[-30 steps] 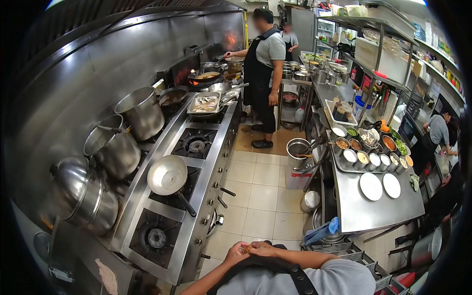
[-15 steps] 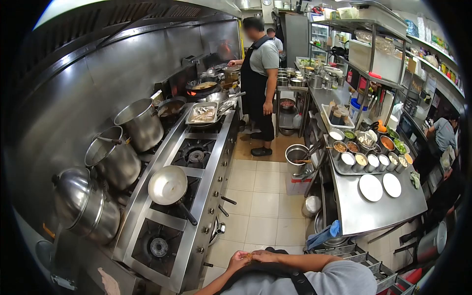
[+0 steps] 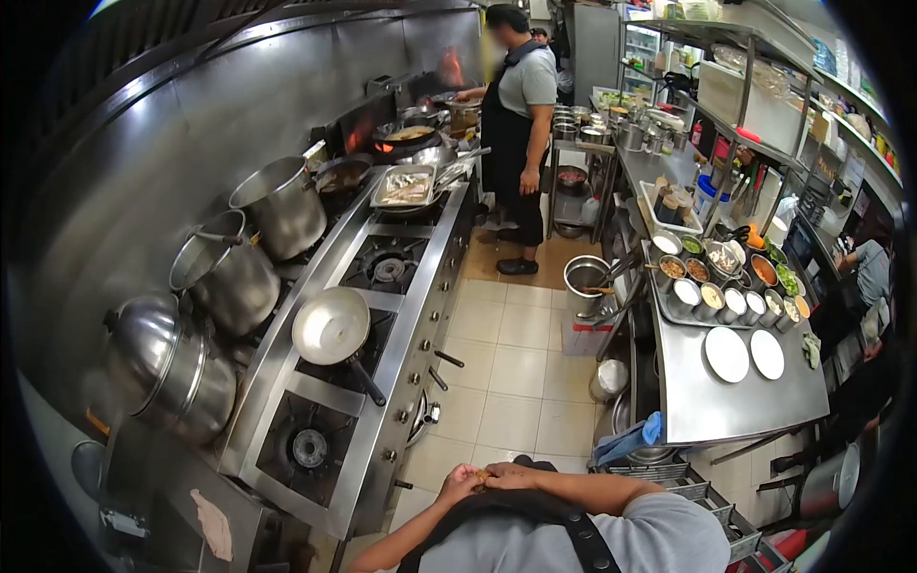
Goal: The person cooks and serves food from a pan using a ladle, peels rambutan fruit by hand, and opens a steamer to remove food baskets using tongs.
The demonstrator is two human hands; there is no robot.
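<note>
Close to my body at the bottom of the view, my left hand (image 3: pixel 462 483) and my right hand (image 3: pixel 511 477) meet. Pinched between the fingers of both is a small golden-brown piece (image 3: pixel 481 477), too small for me to tell its kind. My right hand's fingers are curled and partly hidden behind its back. A black apron (image 3: pixel 478 516) lies right under the hands. Ahead and to the left, apart from my hands, a frying pan (image 3: pixel 330 326) rests on a burner with its black handle pointing toward me.
Large pots (image 3: pixel 275 208) line the wall behind the stove (image 3: pixel 408 310). A person (image 3: pixel 516 143) in an apron stands at the far burners near flames. On the right, a steel counter (image 3: pixel 688 401) holds two white plates (image 3: pixel 727 354) and several ingredient containers. A blue cloth (image 3: pixel 630 439) hangs nearby.
My view has shifted slightly, so the stove and counter sit a little differently. Both hands stay together on the small brown piece. Flames at the far burners show more brightly.
</note>
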